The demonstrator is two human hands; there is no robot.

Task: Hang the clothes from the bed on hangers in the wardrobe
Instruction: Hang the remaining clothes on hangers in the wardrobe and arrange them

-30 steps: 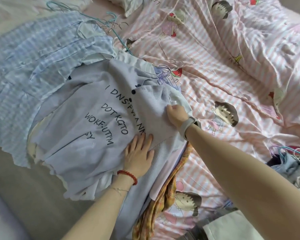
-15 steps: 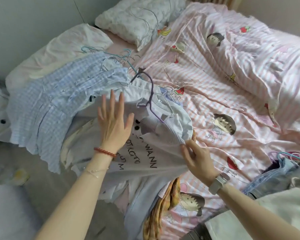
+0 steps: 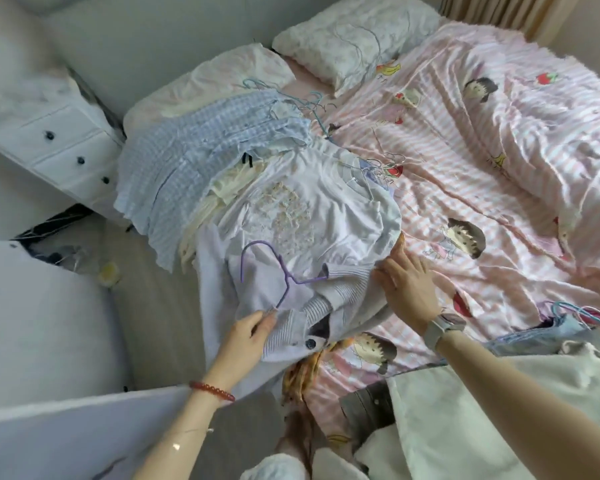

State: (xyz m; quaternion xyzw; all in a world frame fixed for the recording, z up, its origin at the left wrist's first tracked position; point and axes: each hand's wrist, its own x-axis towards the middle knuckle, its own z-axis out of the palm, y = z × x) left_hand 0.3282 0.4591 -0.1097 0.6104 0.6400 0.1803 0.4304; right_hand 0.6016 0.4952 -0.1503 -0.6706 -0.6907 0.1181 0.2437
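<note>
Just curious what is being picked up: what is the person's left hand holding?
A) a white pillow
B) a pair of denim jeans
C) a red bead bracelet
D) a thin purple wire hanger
D: the left hand pinches the thin purple wire hanger lying on the pale lilac knit garment.

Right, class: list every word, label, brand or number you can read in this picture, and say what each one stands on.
No text can be read in this picture.
White T-shirt with a cream pattern on its front: the marks are too blurred to tell whether they are letters.
Grey smartwatch on the right wrist: its face is turned away.
Pink striped cartoon bedsheet: drawings only, no words.
</note>
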